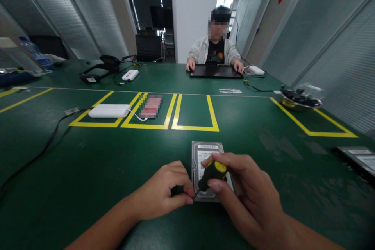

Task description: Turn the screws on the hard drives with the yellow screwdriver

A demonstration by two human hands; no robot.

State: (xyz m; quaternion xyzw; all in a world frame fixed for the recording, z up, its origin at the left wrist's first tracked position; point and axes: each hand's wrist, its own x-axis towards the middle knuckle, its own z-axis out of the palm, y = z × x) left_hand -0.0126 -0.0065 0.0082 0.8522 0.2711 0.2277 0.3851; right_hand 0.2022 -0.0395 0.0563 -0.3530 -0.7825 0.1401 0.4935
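A silver hard drive [207,147] with white labels lies flat on the green table in front of me. Over it, my right hand [252,193] grips the black-and-yellow handle of a screwdriver [213,175]. The screwdriver is tilted, its thin shaft pointing down and left to the drive's near left corner. At that corner my left hand [166,191] is closed, thumb and fingers drawn together beside the shaft's tip. What those fingertips hold, if anything, is hidden. Both hands cover parts of the drive's near half.
Another hard drive [359,156] lies at the right edge. Farther off are a bowl of dark parts [301,99], a white power bank [109,111] with cables, and yellow tape outlines [195,128]. Across the table, a person [216,43] holds a flat black panel [216,71].
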